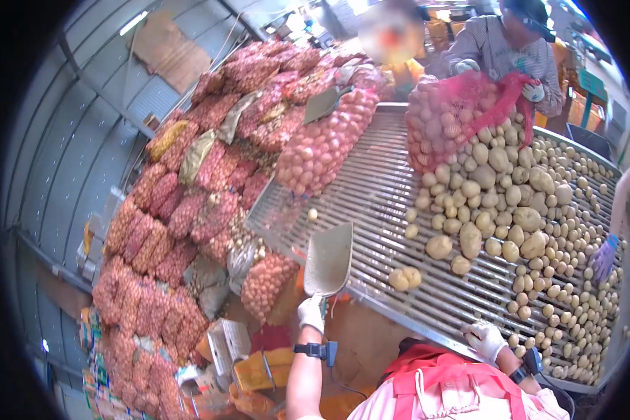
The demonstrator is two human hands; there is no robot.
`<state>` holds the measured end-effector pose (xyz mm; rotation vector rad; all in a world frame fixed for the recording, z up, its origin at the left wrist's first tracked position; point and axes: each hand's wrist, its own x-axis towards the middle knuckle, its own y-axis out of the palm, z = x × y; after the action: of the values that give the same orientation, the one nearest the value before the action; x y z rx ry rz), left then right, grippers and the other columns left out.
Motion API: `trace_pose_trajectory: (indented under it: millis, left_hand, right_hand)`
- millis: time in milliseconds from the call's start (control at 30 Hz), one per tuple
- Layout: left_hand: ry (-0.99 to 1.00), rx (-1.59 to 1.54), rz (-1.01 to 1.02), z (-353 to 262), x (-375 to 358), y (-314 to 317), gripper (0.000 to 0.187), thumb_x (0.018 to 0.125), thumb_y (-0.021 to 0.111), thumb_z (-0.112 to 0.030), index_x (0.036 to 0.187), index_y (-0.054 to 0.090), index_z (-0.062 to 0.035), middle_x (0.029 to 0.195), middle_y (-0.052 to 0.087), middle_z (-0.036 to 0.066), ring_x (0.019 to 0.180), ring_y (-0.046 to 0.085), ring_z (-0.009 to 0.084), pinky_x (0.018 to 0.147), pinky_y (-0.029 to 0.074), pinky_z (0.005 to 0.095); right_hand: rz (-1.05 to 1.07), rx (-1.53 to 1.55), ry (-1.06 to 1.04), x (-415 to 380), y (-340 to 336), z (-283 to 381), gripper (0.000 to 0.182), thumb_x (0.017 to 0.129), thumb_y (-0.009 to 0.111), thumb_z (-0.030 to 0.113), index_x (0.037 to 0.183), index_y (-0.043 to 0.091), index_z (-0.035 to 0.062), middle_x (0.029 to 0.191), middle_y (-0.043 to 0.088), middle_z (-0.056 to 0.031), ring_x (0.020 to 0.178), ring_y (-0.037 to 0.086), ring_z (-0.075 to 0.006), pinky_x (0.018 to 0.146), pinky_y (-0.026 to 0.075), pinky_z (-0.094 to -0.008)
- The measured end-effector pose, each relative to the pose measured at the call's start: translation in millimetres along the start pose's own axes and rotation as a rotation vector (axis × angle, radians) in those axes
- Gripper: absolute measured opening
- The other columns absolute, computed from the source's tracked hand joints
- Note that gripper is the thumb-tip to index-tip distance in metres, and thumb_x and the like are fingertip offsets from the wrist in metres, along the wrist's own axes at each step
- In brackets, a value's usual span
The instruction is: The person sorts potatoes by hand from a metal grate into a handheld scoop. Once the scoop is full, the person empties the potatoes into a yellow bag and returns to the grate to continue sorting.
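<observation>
while red net sacks already filled with potatoes stand stacked high at the far left, judged well under way yet far from finished; many loose potatoes spread over the slatted sorting table, thickest toward the right side, with only a pair lying near the front edge and one small one alone on the bare left part of the slats; moving right from the stack, left hand in a white glove, fingers closed tight round the handle of a pale scoop, blade held upright just at the table's near edge, a dark band with a small device on the wrist; further right, right hand also in a white glove, resting on the table's front rim with fingers loosely curled, holding nothing as far as can be seen, small potatoes just beside it; red apron straps below between the two arms; at the far end, a co-worker in a striped shirt tipping a red net bag so potatoes spill onto the slats; at the right edge, another person's purple-gloved hand among the small potatoes.
</observation>
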<state>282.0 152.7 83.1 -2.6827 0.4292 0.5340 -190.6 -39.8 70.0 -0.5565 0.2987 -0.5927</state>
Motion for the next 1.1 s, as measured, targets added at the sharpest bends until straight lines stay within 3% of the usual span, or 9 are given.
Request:
trace_pose_trajectory:
  millis: [267, 367, 600, 667, 700, 733, 867, 967, 1100]
  left_hand:
    - [0.288, 0.421, -0.146, -6, 178, 133, 0.035, 0.088, 0.065, -0.026, 0.075, 0.067, 0.0061, 0.067, 0.062, 0.003, 0.057, 0.054, 0.0172, 0.053, 0.043, 0.0382]
    - [0.221, 0.048, 0.098, -20, 186, 158, 0.031, 0.091, 0.062, -0.024, 0.079, 0.067, 0.0049, 0.066, 0.062, 0.003, 0.055, 0.054, 0.0142, 0.048, 0.041, 0.0355]
    - [0.057, -0.048, 0.434, -16, 197, 198, 0.024, 0.091, 0.060, -0.020, 0.074, 0.060, -0.0038, 0.061, 0.057, 0.002, 0.046, 0.052, 0.0098, 0.039, 0.038, 0.0269]
    - [0.091, 0.225, 0.330, -45, 167, 198, 0.025, 0.089, 0.062, -0.024, 0.076, 0.062, -0.0027, 0.064, 0.061, 0.007, 0.052, 0.056, 0.0165, 0.046, 0.044, 0.0334]
    - [0.358, 0.407, 0.184, -5, 209, 201, 0.027, 0.087, 0.065, -0.027, 0.086, 0.064, 0.0006, 0.071, 0.064, 0.012, 0.063, 0.061, 0.0263, 0.059, 0.050, 0.0418]
    - [0.289, 0.483, 0.063, -25, 194, 198, 0.036, 0.085, 0.067, -0.026, 0.102, 0.060, 0.0061, 0.087, 0.066, 0.020, 0.080, 0.063, 0.0340, 0.075, 0.051, 0.0440]
    - [0.823, 0.529, -0.239, -73, 168, 182, 0.047, 0.083, 0.070, -0.017, 0.119, 0.052, 0.0065, 0.113, 0.056, 0.024, 0.103, 0.056, 0.0359, 0.092, 0.045, 0.0435]
    - [0.861, 0.173, 0.239, -131, 165, 226, 0.045, 0.084, 0.068, -0.013, 0.122, 0.052, 0.0050, 0.116, 0.054, 0.020, 0.110, 0.052, 0.0320, 0.097, 0.043, 0.0416]
    - [0.901, 0.373, 0.486, -193, 169, 322, 0.063, 0.080, 0.075, -0.018, 0.131, 0.047, 0.0059, 0.128, 0.053, 0.020, 0.119, 0.052, 0.0279, 0.104, 0.041, 0.0361]
  right_hand:
    - [-0.260, 0.011, 0.296, 25, 21, 19, 0.026, 0.087, 0.057, 0.020, 0.106, 0.070, 0.0082, 0.100, 0.070, -0.0159, 0.095, 0.066, -0.0325, 0.086, 0.052, -0.0392]
    - [-0.322, -0.030, 0.313, 39, 30, 39, 0.025, 0.087, 0.058, 0.017, 0.107, 0.069, 0.0079, 0.098, 0.070, -0.0159, 0.091, 0.067, -0.0324, 0.084, 0.053, -0.0394]
    - [-0.286, 0.004, 0.533, 58, 43, 65, 0.030, 0.089, 0.054, 0.026, 0.111, 0.068, 0.0101, 0.105, 0.069, -0.0158, 0.100, 0.065, -0.0329, 0.089, 0.051, -0.0411]
    - [-0.307, 0.000, 0.563, 57, 45, 66, 0.030, 0.089, 0.054, 0.026, 0.111, 0.068, 0.0104, 0.105, 0.069, -0.0152, 0.099, 0.065, -0.0328, 0.088, 0.051, -0.0412]
    - [-0.323, -0.005, 0.568, 56, 45, 66, 0.030, 0.089, 0.054, 0.026, 0.111, 0.068, 0.0105, 0.104, 0.069, -0.0149, 0.099, 0.065, -0.0327, 0.088, 0.051, -0.0412]
    - [-0.339, -0.010, 0.570, 54, 45, 65, 0.030, 0.089, 0.054, 0.026, 0.111, 0.068, 0.0106, 0.104, 0.069, -0.0146, 0.098, 0.065, -0.0326, 0.088, 0.051, -0.0412]
    - [-0.476, -0.003, 0.682, 44, 49, 55, 0.029, 0.087, 0.056, 0.024, 0.110, 0.068, 0.0104, 0.100, 0.069, -0.0157, 0.098, 0.063, -0.0341, 0.089, 0.049, -0.0424]
    - [-0.766, -0.174, 0.807, 32, 78, 17, 0.023, 0.083, 0.060, 0.016, 0.103, 0.069, 0.0084, 0.095, 0.067, -0.0179, 0.095, 0.061, -0.0368, 0.087, 0.048, -0.0454]
    - [-0.926, -0.225, 0.897, 12, 100, -22, 0.020, 0.082, 0.061, 0.013, 0.101, 0.067, 0.0083, 0.098, 0.065, -0.0146, 0.098, 0.058, -0.0348, 0.090, 0.044, -0.0458]
